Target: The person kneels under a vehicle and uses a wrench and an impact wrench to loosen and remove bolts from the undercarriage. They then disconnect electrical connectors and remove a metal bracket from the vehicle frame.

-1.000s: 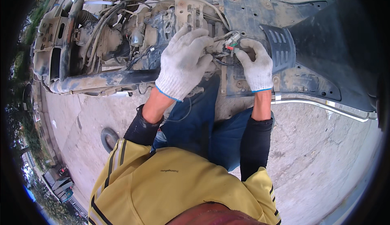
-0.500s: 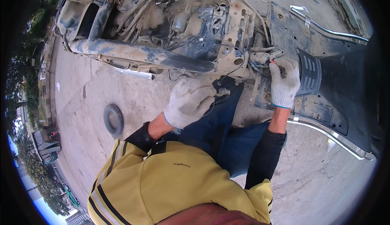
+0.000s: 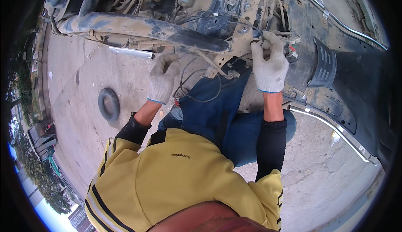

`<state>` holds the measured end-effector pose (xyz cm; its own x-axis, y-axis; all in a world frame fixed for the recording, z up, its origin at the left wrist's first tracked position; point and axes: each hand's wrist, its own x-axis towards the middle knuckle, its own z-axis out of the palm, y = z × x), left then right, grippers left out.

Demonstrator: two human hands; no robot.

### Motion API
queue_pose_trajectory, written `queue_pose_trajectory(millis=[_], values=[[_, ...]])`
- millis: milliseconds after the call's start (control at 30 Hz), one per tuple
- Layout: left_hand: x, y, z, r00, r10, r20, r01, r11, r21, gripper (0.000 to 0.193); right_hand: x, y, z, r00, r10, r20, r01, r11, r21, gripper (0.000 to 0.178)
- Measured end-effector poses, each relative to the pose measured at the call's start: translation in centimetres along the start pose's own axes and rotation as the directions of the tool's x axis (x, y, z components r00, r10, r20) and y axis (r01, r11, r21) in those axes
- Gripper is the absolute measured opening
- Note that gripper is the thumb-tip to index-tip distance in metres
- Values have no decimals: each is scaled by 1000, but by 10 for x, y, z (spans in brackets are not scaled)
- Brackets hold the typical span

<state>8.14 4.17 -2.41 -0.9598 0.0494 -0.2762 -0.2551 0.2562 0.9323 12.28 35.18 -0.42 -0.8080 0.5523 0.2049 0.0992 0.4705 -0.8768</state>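
Observation:
My left hand [image 3: 163, 80], in a whitish knit glove, is closed with thumb and fingertips together at a thin black wire [image 3: 221, 90]. That wire hangs in a loop over my blue trouser leg, with a small red end piece [image 3: 176, 103] low on its left. My right hand [image 3: 270, 68], gloved alike, pinches a dark wire [image 3: 260, 32] against the dusty, perforated metal bracket [image 3: 240, 47] of a stripped vehicle frame. Its fingertips partly hide the wire. Just right of them sits a red-and-green connector [image 3: 292, 48] among other wires.
A thick worn frame tube [image 3: 138, 31] crosses in front of my hands. Black floor panels [image 3: 347, 77] with a chrome rail [image 3: 331, 125] lie to the right. A rubber ring [image 3: 109, 105] rests on the concrete at the left.
My left hand has moved left and up, and the wire loop now shows over my leg. My right hand has shifted left from the red connector to the bracket. The view has tilted lower.

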Motion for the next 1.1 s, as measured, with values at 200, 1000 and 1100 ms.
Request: queue_pose_trajectory(millis=[200,1000,1100], values=[[4,-16,-25,997,-20,-79,22,1000,20,24,5,0,-7,970,241,29,-231,878,420,40],[36,-78,-66,760,-529,377,602,792,-102,34,8,15,-9,966,247,74,-255,871,421,38],[36,-58,-77,793,-507,339,575,807,-137,45,7,15,-9,965,250,75,-258,868,424,39]])
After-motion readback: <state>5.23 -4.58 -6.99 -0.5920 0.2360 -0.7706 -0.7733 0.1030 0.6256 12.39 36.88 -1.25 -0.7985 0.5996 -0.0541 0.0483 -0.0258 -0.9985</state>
